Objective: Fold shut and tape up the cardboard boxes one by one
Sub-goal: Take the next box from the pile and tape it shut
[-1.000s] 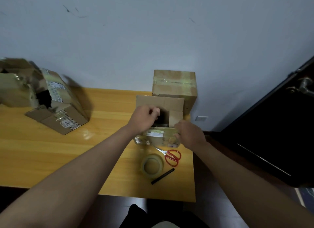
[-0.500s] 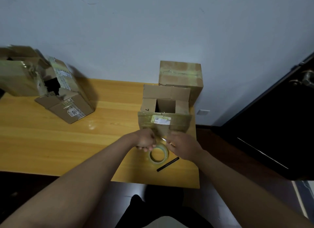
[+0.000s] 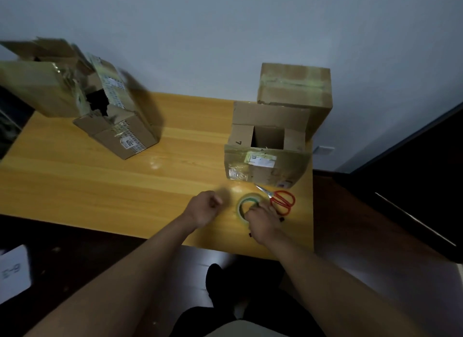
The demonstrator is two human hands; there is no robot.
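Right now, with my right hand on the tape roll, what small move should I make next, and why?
Probably lift the tape roll toward the open box. Your right hand already grips the roll, your left hand holds nothing, and the box's flaps stand unfolded, so folding and taping look next.

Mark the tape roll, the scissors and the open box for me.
tape roll (image 3: 241, 204): head view, left rim of the ring.
scissors (image 3: 282, 200): head view, red handles.
open box (image 3: 265, 167): head view, near flap folded outward.

Glossy wooden table (image 3: 105, 186), matt cardboard box (image 3: 265, 166)
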